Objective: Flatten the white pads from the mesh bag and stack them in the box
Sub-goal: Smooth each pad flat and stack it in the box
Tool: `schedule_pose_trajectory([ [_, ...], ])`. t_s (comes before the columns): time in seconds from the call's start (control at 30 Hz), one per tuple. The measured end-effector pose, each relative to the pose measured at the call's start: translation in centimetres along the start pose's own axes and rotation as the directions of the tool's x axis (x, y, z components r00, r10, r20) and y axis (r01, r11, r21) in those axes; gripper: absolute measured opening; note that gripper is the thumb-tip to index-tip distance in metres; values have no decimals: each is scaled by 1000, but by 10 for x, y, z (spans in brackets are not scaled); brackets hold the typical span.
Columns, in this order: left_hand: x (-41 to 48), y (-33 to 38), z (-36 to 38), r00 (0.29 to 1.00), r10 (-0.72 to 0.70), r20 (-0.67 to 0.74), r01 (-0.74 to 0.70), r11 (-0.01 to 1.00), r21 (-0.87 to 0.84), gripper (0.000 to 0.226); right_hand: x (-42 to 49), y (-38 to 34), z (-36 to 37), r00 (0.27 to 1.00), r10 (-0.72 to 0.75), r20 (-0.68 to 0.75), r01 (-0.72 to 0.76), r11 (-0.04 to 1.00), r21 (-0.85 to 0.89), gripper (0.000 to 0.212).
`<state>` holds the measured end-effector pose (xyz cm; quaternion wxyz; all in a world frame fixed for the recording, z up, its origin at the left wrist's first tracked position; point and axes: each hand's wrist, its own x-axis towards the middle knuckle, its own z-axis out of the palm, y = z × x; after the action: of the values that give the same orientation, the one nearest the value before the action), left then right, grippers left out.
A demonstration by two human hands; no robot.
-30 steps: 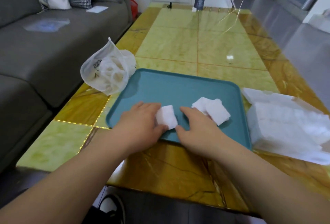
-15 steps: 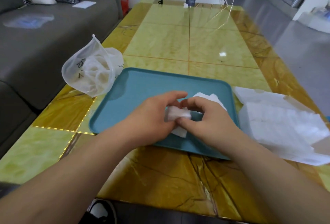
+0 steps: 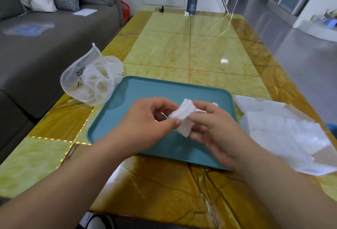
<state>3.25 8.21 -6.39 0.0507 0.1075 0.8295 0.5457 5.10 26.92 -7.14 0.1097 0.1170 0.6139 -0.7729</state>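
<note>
Progress looks partial from where I sit. I have 1 pad (image 3: pixel 183 119) lifted above the tray (image 3: pixel 145 90), near its middle, held between both hands. My left hand (image 3: pixel 145 124) pinches its left edge between thumb and fingers. My right hand (image 3: pixel 213 132) grips the right side, fingers curled under it. The pad is bent and rumpled, not flat yet, so I judge I am in the flattening step for this 1.

Just behind my right hand a bit of white (image 3: pixel 215 104) shows on the tray, likely more pads to do; I cannot count them. The bag (image 3: pixel 87 83) sits left of the tray's far corner, touching it or nearly so. It bulges with white shapes, so plenty seems left to take out.

The box (image 3: pixel 284 134) lies just beside the tray on the right, open, with its flap toward the far side. White fills it, which I read as pads already stacked, though I cannot tell how many.

What remains, as I judge it: smooth this pad, carry it right to the box, handle whatever lies on the tray, then empty the bag.
</note>
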Motion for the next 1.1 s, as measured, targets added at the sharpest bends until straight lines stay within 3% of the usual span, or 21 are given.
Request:
schedule_pose_trajectory([
  [0.1,0,-2,4,1000,10,3,-10,999,-39,14,-3,0,2,996,0,85,-5,998,64,28],
  [0.17,-2,-1,6,1000,11,19,-10,997,-71,7,-3,2,3,999,-31,41,29,998,49,32],
  [0.37,-3,3,10,997,-47,58,54,992,-118,17,-2,0,2,999,-26,-19,28,995,91,32],
  [0.57,-5,-1,13,990,64,124,-67,997,25,9,-3,-1,4,998,0,-57,7,993,122,21],
  [0.7,-8,-5,19,975,193,107,-214,945,248,25,-3,-2,5,1000,28,-9,-27,992,124,24],
  [0.83,1,-12,14,985,170,-18,-161,959,233,27,-1,-2,5,999,5,49,-6,1000,10,30],
  [0.9,3,-14,10,988,157,-6,-152,962,228,27,0,-1,2,996,-60,61,69,985,-157,31],
  [1.0,4,-14,5,987,145,66,-156,964,213,24,-2,3,-1,985,-155,75,172,904,-391,62],
  [1.03,3,-13,4,984,148,99,-166,963,214,24,-2,4,-2,982,-176,63,186,895,-406,62],
  [1.1,3,-10,0,978,148,145,-178,960,215,27,-2,6,-3,976,-215,33,209,881,-425,40],
])
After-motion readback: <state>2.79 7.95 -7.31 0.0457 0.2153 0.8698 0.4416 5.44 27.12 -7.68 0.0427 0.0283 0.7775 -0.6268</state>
